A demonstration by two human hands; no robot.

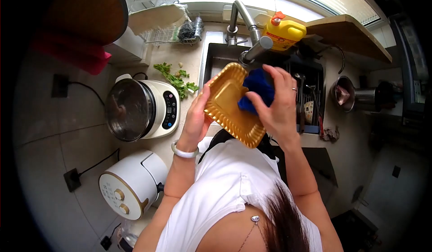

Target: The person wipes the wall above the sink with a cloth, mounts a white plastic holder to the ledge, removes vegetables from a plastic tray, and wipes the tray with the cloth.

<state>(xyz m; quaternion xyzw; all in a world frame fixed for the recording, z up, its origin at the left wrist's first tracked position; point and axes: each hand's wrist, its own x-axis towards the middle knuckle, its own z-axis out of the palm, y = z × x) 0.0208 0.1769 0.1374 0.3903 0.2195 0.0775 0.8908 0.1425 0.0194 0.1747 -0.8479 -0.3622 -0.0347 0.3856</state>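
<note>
A gold rectangular tray [227, 100] with a fluted rim is held up, tilted, in front of the sink [217, 56]. My left hand [195, 117] grips its left edge, with the thumb on the rim. A crumpled blue cloth [259, 88] lies against the tray's inner right side. My right hand [280, 108] is closed round the cloth, its thumb and fingers pressing it from both sides. Part of the tray's right side is hidden by the cloth and this hand.
Behind the tray rise a faucet [245, 16] and a yellow bottle [283, 32]. Green herbs [177, 79], an electric cooker [163, 110] and a white appliance [135, 180] stand left. Utensils [310, 99] and a metal pot [344, 94] are right.
</note>
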